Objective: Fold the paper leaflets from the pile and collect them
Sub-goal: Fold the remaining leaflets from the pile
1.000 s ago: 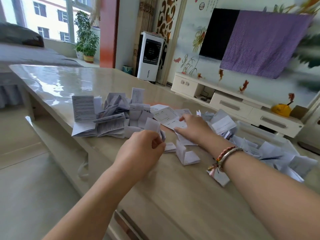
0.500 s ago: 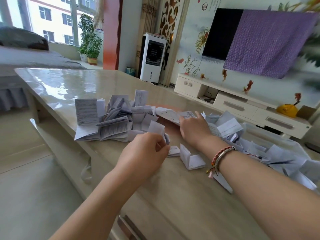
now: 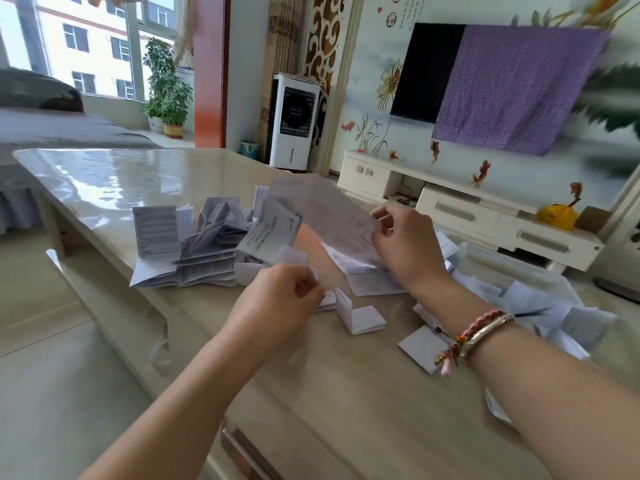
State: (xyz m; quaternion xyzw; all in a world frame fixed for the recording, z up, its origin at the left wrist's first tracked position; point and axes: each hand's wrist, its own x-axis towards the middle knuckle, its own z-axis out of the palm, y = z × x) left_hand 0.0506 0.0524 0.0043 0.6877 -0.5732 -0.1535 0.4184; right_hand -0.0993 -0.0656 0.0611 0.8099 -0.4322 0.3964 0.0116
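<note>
Printed lines are showing on the paper leaflets, but the print is too small and blurred to read; the characters on the wall above the television (image 3: 427, 72) are likewise too soft to make out.

The bench (image 3: 114, 174) is glossy and pale, reflecting the window light along its far left corner. Beyond it a white air cooler (image 3: 294, 123) is standing by a curtain, potted plants (image 3: 168, 95) are sitting at the window, and a purple cloth (image 3: 516, 88) is hanging over part of the television above a low white cabinet (image 3: 485, 216).

The left hand (image 3: 277, 306) is pinching a small folded leaflet (image 3: 294, 259) between thumb and fingertips, just above the bench near its front edge. The right hand (image 3: 405, 244) is gripping the edge of an open leaflet sheet (image 3: 325, 209), holding it tilted in the air over the middle of the bench. Half a second ago that hand was lying low among the papers; now it is lifting the sheet clear of them.

A heap of folded leaflets (image 3: 194, 251) is lying toward the left edge of the bench, the unfolded pile (image 3: 540, 306) is spreading along the right edge, and one half-open folded leaflet (image 3: 360, 313) is standing between the wrists. Bracelets (image 3: 481, 330) are circling the right wrist.
</note>
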